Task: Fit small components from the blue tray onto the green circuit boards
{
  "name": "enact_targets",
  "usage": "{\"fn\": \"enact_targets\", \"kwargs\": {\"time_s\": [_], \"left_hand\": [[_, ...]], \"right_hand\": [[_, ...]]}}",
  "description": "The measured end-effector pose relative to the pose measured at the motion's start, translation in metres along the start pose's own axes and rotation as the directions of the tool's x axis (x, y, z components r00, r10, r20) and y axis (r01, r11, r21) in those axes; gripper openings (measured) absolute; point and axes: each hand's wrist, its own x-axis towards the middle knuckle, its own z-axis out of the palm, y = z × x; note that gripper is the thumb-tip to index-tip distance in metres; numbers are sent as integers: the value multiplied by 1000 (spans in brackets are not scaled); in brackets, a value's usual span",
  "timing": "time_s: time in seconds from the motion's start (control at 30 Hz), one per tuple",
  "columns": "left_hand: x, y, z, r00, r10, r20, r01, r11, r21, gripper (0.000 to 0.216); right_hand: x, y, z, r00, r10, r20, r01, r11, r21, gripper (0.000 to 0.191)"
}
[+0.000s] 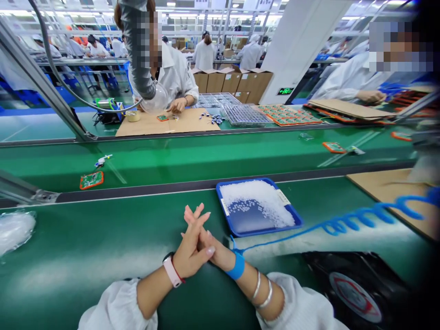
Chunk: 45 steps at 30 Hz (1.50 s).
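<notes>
My left hand (193, 247) and my right hand (220, 251) meet above the green work surface (113, 243). The left lies across the right, palms together, with the fingers crossing and stretched out. Neither holds an object; part of the right hand is hidden behind the left. A pink watch band (172, 271) circles my left wrist. On my right wrist sits a blue wrist strap (237, 266), its coiled blue cord (347, 222) running off to the right. Just beyond my hands, to the right, lies a blue tray (240, 231) of small white translucent pieces (256, 190).
A clear plastic bag (15, 231) lies at far left, a black box-like object (357, 284) at near right. Green circuit boards with orange edges (91, 180) rest on the green belt (192, 158). Across it, a co-worker's hand (178, 105) is over cardboard (144, 128). A metal post (44, 73) rises left.
</notes>
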Motion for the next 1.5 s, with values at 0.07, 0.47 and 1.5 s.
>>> {"fn": "enact_targets", "kwargs": {"time_s": [0.07,0.47,1.5], "left_hand": [[1,1,-1,1000,29,5,-29,1000,1,59],[19,3,-16,1000,-7,-13,5,988,-156,52],[18,0,-23,980,-29,196,15,997,74,45]], "right_hand": [[-1,4,-1,1000,-22,-19,20,998,-64,69],[-7,13,-4,1000,-6,-7,4,978,-210,74],[0,8,-3,1000,7,5,-8,971,241,65]]}}
